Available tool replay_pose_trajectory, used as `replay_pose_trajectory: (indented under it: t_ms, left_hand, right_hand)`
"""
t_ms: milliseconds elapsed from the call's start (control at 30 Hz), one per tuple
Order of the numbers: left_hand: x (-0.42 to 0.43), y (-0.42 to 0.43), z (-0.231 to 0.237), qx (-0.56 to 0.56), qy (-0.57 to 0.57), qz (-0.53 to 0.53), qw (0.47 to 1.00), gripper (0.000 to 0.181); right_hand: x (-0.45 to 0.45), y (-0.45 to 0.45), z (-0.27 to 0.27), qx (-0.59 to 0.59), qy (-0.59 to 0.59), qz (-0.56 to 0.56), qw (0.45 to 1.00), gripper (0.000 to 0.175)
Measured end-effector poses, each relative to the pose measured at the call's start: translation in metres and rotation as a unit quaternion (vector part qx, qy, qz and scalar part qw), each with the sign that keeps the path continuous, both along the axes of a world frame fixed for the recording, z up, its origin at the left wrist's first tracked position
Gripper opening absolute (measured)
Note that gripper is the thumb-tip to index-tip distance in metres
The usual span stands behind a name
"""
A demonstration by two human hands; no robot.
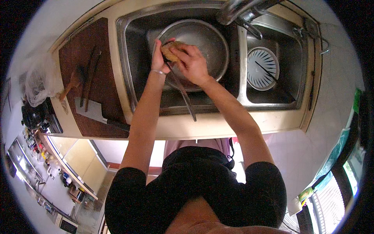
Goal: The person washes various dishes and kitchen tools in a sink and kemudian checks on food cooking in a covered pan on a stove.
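Both my hands are together over a large round metal basin [201,35] in the left sink bowl [140,35]. My right hand [193,62] presses a yellowish sponge [170,53] around the upper part of a long, dark, flat-handled utensil [182,92]. My left hand [159,57] grips that same end from the left side. The utensil's head is hidden by the sponge and fingers, so its kind is unclear. Its free end slants down past the basin and over the sink's front rim. A small patch of red shows beside the sponge.
On the brown board [99,38] at left lie a cleaver [89,107], two long dark sticks [91,76] and a wooden-handled brush [70,86]. A striped white bowl [257,76] with a dark stick sits in the right sink. The faucet [233,11] overhangs the divider.
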State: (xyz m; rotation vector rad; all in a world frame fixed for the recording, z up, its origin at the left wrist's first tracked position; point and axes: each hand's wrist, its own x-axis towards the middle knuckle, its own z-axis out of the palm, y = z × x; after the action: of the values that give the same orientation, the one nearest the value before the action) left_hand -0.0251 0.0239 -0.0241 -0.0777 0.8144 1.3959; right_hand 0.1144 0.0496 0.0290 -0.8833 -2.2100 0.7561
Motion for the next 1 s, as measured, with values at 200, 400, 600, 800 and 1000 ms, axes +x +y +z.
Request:
replay_pose_trajectory:
  t_ms: [200, 400, 600, 800, 1000]
  left_hand:
    - [0.013, 0.002, 0.014, -0.042, 0.092, -0.01, 0.995, 0.056]
    - [0.002, -0.002, 0.006, -0.01, 0.119, -0.057, 0.991, 0.046]
    - [-0.025, 0.006, 0.042, -0.022, 0.17, -0.029, 0.985, 0.038]
    - [-0.063, 0.013, 0.066, 0.081, 0.11, -0.053, 0.989, 0.04]
    - [-0.085, 0.012, 0.079, 0.112, 0.023, -0.087, 0.99, 0.019]
  right_hand:
    - [-0.024, -0.004, -0.024, 0.004, -0.099, -0.002, 0.995, 0.034]
    - [-0.01, 0.021, -0.023, -0.152, -0.165, 0.214, 0.951, 0.024]
    - [0.028, 0.038, -0.055, -0.057, -0.287, 0.087, 0.952, 0.027]
    - [0.039, 0.011, -0.132, 0.112, -0.258, 0.159, 0.946, 0.029]
    - [0.043, 0.003, -0.116, 0.063, -0.406, 0.193, 0.891, 0.033]
